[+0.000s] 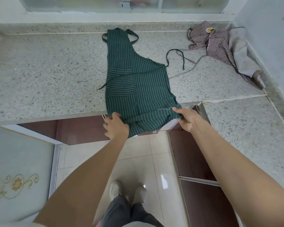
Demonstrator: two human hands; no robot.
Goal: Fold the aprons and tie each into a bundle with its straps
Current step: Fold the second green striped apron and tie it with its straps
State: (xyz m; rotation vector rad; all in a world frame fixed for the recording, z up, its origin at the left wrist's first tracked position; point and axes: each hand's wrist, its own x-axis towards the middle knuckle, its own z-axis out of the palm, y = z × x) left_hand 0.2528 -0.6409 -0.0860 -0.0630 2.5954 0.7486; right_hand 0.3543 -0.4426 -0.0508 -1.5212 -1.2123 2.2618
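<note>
A dark green apron with thin white stripes lies folded lengthwise on the speckled granite counter, neck loop at the far end. Its bottom hem hangs over the counter's front edge. My left hand grips the hem's left corner. My right hand pinches the right corner. One green waist strap curls on the counter to the apron's right, and another strap end pokes out at the left. A red-and-white checked apron lies crumpled at the back right corner.
A thin checked strap trails from the crumpled apron toward the green one. The counter turns an L along the right side. Dark cabinet fronts stand below it, and a tiled floor with my shoes is underneath.
</note>
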